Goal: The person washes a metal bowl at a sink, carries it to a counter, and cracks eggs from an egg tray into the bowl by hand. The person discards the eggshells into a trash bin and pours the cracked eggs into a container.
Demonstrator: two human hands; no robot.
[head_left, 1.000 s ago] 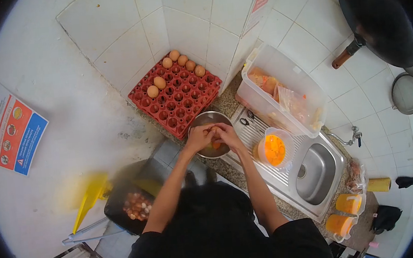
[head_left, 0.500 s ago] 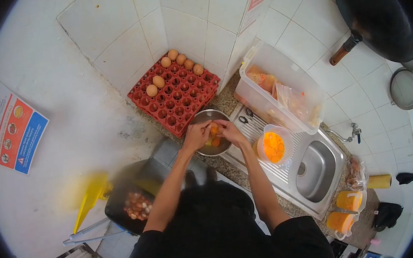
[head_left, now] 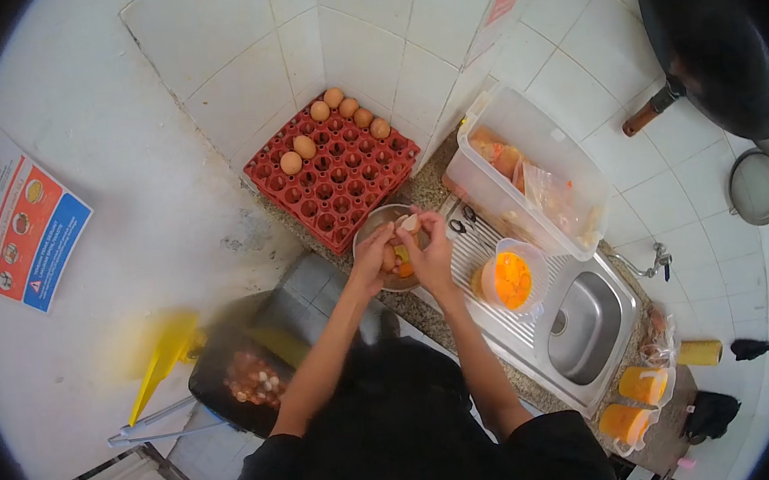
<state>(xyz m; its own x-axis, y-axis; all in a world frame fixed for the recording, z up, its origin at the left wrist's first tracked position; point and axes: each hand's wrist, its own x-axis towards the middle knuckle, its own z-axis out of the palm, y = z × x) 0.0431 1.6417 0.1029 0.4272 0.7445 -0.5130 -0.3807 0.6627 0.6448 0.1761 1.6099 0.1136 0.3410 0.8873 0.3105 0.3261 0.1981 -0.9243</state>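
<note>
Over a steel bowl (head_left: 380,215), my left hand (head_left: 372,261) is closed around a brown eggshell half (head_left: 389,258). My right hand (head_left: 434,247) pinches the other, pale-lined eggshell half (head_left: 410,223) just above it. Orange yolk and clear egg white (head_left: 403,268) show low in the bowl, partly hidden by my fingers. Right behind the bowl stands a stack of red egg trays (head_left: 329,220). Several brown eggs (head_left: 348,108) sit along its far edge, and two more (head_left: 297,154) rest nearer its left side.
A tub of yolks (head_left: 512,280) stands on the drainboard beside the sink (head_left: 586,332), with scissors (head_left: 461,220) behind. A large plastic bin (head_left: 534,172) holds bagged food. Two orange-filled jugs (head_left: 635,405) are at right. A black bin (head_left: 233,390) with eggshells stands lower left.
The egg has come apart into two shell halves, one in each hand. My right hand has turned upward with its half. The whole view has shifted slightly.
</note>
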